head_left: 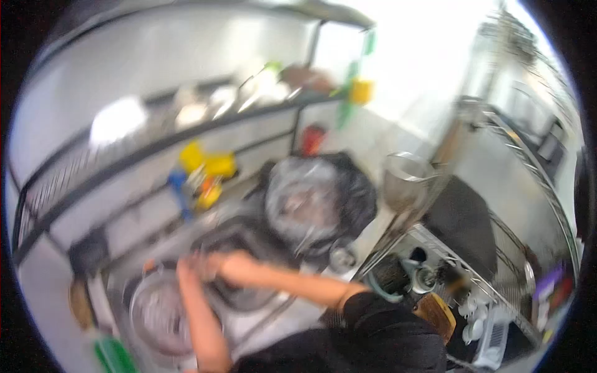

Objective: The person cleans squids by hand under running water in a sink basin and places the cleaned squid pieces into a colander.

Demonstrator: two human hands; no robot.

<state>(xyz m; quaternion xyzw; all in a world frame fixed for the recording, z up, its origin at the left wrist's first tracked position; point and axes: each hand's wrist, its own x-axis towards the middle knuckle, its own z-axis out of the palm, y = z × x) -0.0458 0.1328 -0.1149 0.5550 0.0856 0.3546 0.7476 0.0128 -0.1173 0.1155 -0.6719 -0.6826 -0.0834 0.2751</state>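
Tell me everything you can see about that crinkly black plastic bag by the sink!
The crinkly black plastic bag sits open and roundish beyond the dark sink basin. Its thin, shiny-looking sides are rumpled. Pale grey, see-through-looking plastic lies inside, around something brownish-pink, too blurry to name. The tall clear container stands to its right. I can't tell whether a bin holds it up. The left hand and right hand aren't touching it.
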